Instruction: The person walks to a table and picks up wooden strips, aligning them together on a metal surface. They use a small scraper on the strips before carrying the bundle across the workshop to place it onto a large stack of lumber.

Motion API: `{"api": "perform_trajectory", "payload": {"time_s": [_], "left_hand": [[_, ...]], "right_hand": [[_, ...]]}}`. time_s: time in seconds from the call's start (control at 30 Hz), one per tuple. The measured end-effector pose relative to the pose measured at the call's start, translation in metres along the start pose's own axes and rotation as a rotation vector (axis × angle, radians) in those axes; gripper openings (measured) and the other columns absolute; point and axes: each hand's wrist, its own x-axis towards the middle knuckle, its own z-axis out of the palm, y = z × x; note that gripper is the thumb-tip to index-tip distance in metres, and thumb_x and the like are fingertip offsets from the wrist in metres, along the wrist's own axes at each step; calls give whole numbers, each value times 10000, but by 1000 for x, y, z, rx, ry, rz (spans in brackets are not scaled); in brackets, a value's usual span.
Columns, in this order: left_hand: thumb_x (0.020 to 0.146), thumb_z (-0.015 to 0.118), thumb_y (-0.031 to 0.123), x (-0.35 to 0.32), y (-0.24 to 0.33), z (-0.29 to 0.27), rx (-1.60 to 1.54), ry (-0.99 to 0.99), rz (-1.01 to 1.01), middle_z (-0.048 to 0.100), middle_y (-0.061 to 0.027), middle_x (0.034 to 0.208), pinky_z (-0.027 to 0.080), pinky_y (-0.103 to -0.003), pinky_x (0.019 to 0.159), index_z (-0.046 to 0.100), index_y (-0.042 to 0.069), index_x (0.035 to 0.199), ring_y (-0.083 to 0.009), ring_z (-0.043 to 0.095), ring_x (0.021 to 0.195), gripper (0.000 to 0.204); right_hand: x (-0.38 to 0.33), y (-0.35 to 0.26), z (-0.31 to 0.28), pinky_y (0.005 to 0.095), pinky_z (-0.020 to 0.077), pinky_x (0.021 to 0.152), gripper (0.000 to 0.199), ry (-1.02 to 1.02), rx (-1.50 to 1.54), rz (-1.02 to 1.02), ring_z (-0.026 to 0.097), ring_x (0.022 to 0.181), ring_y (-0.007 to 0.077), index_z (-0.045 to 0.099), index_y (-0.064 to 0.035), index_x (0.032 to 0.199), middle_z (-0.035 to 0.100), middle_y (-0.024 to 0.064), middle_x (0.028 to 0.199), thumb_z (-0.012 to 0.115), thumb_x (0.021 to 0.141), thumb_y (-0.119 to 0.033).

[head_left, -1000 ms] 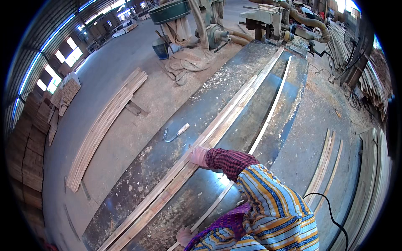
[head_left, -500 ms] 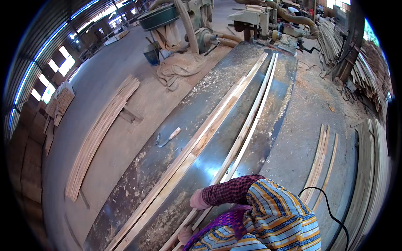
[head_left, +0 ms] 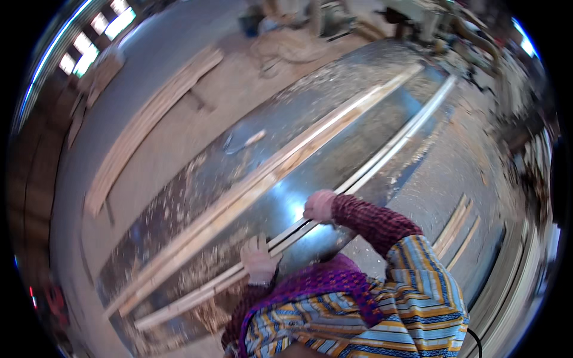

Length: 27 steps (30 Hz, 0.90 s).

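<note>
Two long, narrow wooden strips (head_left: 382,149) lie side by side on the dark, worn tabletop (head_left: 206,224), slanting from the near left to the far right. My left hand (head_left: 258,262) is laid over the strips close to my body, its fingers reaching across to their far side. Farther along the same pair, my right hand (head_left: 319,206) is closed round them with bent fingers. A narrow dark gap shows between the strips by my right hand. Beyond my hands, a second pair of wooden strips (head_left: 271,173) runs roughly parallel. The parts under my palms are hidden.
A light-handled tool (head_left: 255,138) lies on the tabletop's far side, among scattered wood shavings. Stacked boards (head_left: 152,122) stand to the left. Short strips (head_left: 453,224) and long boards (head_left: 507,286) are at the right. Machinery (head_left: 441,27) stands beyond the table's far end.
The view has swung and blurred. Both hands appear higher in the picture and farther apart, with my left hand now fully showing. The nearer strips lie closer together.
</note>
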Motion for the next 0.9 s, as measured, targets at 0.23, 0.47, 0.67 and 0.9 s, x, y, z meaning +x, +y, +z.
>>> {"api": "perform_trajectory", "payload": {"time_s": [0.23, 0.47, 0.67, 0.9], "left_hand": [[773, 797, 465, -35, -33, 14, -104, -255, -145, 673, -98, 1018, 509, -472, 860, 695, 145, 1142, -313, 650, 999, 499], [793, 756, 368, -45, -24, 13, -98, -336, -159, 646, -84, 1084, 529, -430, 877, 598, 128, 1253, -288, 648, 1011, 543], [905, 576, 290, -58, -11, 42, 117, -224, -182, 607, -6, 1063, 451, -351, 861, 598, 165, 1201, -198, 596, 1017, 322], [874, 623, 252, -54, -9, 22, 108, -225, -139, 599, -16, 1025, 487, -373, 816, 593, 162, 1192, -209, 618, 992, 332]], "right_hand": [[75, -51, -60, 470, 548, 904, 398, -89, -62, -37, 680, 1050, 376, 768, -158, 1116, 732, 173, 1094, 612, 904, -456], [209, -104, -80, 494, 457, 1066, 527, 63, -206, -169, 571, 1205, 402, 686, -106, 1188, 614, 196, 1246, 791, 768, -408], [271, -114, -95, 470, 521, 979, 623, -201, -271, -300, 639, 1162, 392, 674, -48, 1198, 673, 233, 1224, 842, 711, -398], [280, -98, -82, 503, 536, 916, 398, -53, -294, -299, 673, 1046, 450, 697, -56, 1112, 715, 258, 1083, 660, 851, -354]]}}
